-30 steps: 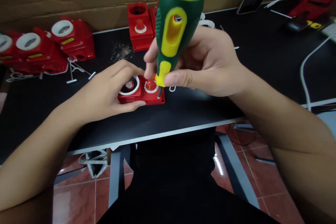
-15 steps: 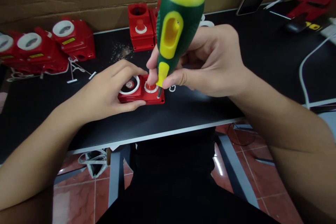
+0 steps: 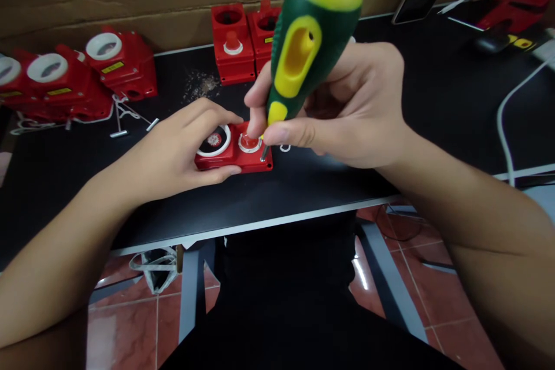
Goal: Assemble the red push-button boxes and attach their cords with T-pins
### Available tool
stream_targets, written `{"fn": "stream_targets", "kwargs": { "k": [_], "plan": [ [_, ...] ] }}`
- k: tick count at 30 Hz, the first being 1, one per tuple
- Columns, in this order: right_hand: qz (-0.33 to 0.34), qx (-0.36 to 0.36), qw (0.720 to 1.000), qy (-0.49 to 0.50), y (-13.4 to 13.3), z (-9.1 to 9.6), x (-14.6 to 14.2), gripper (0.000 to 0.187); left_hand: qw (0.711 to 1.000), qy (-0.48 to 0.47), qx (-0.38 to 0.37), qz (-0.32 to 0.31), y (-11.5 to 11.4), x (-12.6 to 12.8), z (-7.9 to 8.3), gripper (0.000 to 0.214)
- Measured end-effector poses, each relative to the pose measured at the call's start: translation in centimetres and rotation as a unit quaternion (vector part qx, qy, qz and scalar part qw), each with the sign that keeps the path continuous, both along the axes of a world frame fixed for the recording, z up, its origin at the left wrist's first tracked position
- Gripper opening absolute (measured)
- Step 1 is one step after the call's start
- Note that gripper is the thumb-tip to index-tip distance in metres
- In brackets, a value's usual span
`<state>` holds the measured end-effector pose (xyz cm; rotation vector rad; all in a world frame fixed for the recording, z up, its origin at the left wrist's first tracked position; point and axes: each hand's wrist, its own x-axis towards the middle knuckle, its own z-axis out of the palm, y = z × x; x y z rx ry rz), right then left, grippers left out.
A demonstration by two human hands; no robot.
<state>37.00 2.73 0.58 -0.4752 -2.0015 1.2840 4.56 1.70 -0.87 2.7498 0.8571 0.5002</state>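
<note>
A red rectangular device (image 3: 243,161) with a white-ringed round window and a red button lies on the black table (image 3: 281,196). My left hand (image 3: 173,150) clasps its left side, thumb along the front edge and fingers over the top. My right hand (image 3: 347,110) pinches the lower part of a green and yellow screwdriver (image 3: 310,40). The metal tip stands on the device's front right corner, and the handle leans up to the right.
Several more red devices (image 3: 78,72) lie at the far left, two open red housings (image 3: 234,40) stand at the back by a cardboard wall. White ties and small metal pins (image 3: 130,118) lie nearby. White cables (image 3: 507,104) run at the right. The table edge is close.
The screwdriver handle has tilted to the right and turned in my right hand's fingers; its tip stays on the same corner. My left hand has not moved.
</note>
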Motion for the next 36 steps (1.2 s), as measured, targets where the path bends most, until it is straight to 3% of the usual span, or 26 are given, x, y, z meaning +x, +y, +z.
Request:
{"fn": "stream_targets", "kwargs": {
  "k": [5, 10, 19, 29, 36],
  "plan": [
    [-0.019, -0.031, 0.999, 0.032, 1.4, 0.5, -0.2, 0.064, 0.998, -0.007, -0.054, 0.026, 0.1, 0.1, 0.3, 0.055],
    [-0.035, -0.055, 0.996, 0.057, 1.7, 1.1, -0.6, 0.065, 0.996, -0.017, -0.078, 0.026, -0.2, 0.5, 0.2, 0.054],
    [-0.067, -0.071, 0.988, 0.123, -0.8, 0.4, 0.0, 0.056, 0.998, -0.01, -0.054, -0.008, -0.6, 0.3, -0.3, 0.06],
    [-0.091, -0.065, 0.993, 0.049, 2.0, 2.0, -0.2, 0.067, 0.999, 0.01, -0.053, -0.007, -1.3, 0.3, -0.1, 0.054],
    [-0.202, 0.046, 0.976, -0.068, 4.3, 2.4, 2.3, 0.052, 0.998, 0.013, -0.05, 0.03, -0.8, 0.0, -0.4, 0.055]
  ]
}}
